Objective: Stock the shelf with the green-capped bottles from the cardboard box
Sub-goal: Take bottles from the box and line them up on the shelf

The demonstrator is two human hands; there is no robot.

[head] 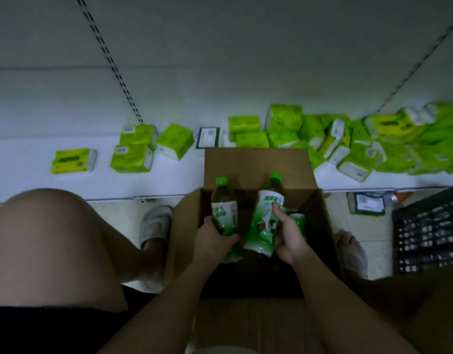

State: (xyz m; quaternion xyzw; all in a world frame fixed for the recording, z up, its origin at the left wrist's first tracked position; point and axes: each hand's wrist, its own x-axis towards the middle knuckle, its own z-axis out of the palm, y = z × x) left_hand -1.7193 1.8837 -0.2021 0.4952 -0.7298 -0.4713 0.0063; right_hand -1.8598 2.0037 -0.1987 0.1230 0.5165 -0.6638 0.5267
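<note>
An open cardboard box (256, 164) stands on the floor between my legs, its far flap leaning against the low white shelf (169, 180). My left hand (212, 241) grips a green-capped bottle (224, 204) by its lower half, above the box's left side. My right hand (290, 235) holds a second, larger-looking green-capped bottle (266, 215) with a green and white label, just to the right of the first. Both bottles point caps away from me. Another green bottle (298, 221) lies inside the box behind my right hand, mostly hidden.
Several green and yellow tissue packs (132, 157) lie scattered on the shelf, piled thickly at the right (388, 144). A black plastic crate (429, 233) stands on the floor at the right. My bare knee (49, 238) fills the left; slippered feet flank the box.
</note>
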